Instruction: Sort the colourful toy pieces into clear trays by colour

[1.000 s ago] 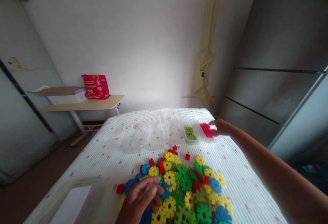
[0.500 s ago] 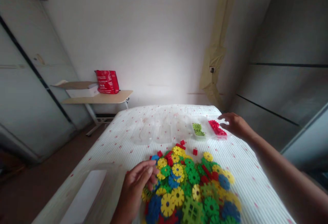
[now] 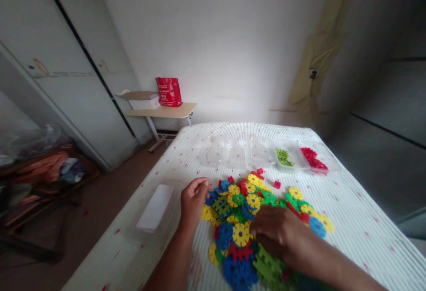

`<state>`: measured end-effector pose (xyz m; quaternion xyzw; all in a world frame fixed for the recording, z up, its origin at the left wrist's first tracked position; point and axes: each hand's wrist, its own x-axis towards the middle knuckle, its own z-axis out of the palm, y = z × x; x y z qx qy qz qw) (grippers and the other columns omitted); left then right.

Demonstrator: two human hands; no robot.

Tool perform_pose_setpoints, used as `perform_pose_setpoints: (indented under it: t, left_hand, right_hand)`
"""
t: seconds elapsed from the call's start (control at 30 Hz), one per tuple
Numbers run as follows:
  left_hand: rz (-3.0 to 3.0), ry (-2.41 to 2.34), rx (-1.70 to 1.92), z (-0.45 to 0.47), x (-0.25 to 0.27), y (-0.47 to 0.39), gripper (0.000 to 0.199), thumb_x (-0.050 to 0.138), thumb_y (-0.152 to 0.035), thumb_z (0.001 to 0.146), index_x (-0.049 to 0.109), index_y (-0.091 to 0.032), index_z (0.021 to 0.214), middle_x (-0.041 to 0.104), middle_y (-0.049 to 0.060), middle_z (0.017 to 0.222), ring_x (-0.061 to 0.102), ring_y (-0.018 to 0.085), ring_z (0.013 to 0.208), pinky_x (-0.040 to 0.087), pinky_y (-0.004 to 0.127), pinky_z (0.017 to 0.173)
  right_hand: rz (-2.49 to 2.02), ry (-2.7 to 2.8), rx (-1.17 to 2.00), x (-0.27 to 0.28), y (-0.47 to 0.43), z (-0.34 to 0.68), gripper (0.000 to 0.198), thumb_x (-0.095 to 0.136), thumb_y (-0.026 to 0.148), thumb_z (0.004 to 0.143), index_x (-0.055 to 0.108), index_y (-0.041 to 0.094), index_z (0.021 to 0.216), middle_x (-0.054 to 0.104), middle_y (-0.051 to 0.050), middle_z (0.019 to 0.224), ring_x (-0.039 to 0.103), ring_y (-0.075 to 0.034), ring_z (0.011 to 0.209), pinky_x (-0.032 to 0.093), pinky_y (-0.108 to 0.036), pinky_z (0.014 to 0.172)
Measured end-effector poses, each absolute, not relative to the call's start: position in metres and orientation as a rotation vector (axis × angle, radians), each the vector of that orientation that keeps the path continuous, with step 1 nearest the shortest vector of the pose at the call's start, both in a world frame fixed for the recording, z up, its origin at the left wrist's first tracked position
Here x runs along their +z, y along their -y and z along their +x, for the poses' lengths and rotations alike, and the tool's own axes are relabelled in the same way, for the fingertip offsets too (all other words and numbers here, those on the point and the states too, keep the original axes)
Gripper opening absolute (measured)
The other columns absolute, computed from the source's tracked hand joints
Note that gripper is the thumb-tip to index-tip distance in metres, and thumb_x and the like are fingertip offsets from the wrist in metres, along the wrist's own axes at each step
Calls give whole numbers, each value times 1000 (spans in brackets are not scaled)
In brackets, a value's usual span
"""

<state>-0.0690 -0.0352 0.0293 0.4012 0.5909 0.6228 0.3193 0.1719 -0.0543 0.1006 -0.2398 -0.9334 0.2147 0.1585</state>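
A pile of plastic building pieces (image 3: 241, 234) lies on the striped cloth in front of me, with yellow, blue and green notched discs, red bars and green lattice squares. My left hand (image 3: 195, 197) is at the pile's upper left edge, fingers curled in toward the thumb; whatever they may hold is hidden. Over the right middle of the pile is my right hand (image 3: 282, 233), palm down and slightly blurred. Its fingertips are hidden from me, close to a yellow disc (image 3: 241, 234) and a green lattice piece (image 3: 268, 265).
Behind the pile, a clear compartment tray (image 3: 238, 155) holds small green pieces (image 3: 284, 157) and red pieces (image 3: 313, 159) in its right-hand sections. A clear container with a white slab (image 3: 155, 208) lies to the left. Farther back, a side table (image 3: 173, 111) bears a red bag (image 3: 169, 92).
My right hand has come back from the red pieces in the tray to the pile. My left hand stays by the pile's left edge, its fingers drawn closer together. The view has turned left.
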Motion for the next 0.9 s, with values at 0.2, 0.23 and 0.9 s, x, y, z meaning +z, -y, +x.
perform_pose_setpoints:
  t: [0.2, 0.23, 0.9]
  left_hand:
    - [1089, -1559, 1619, -67, 28, 35, 27, 59, -35, 73, 64, -12, 85, 64, 2, 63, 54, 10, 50, 39, 19, 45]
    - [1092, -1556, 1617, -67, 28, 35, 27, 59, -35, 73, 64, -12, 85, 65, 2, 63, 54, 10, 49, 40, 19, 45]
    - [1055, -1534, 1613, -63, 29, 35, 27, 60, -36, 70, 65, -13, 82, 63, 1, 60, 53, 10, 47, 38, 19, 43]
  right_hand:
    - [-646, 2786, 317, 65, 75, 138, 8, 54, 23, 83, 61, 21, 85, 65, -5, 96, 53, -19, 87, 39, -31, 76]
    - [-660, 2774, 259, 57, 74, 136, 9, 54, 25, 83, 61, 21, 86, 65, -6, 98, 53, -20, 88, 38, -32, 77]
    - [-1127, 2506, 484, 63, 21, 183, 35, 31, 35, 95, 57, 21, 76, 62, -2, 70, 56, -13, 61, 41, -23, 58]
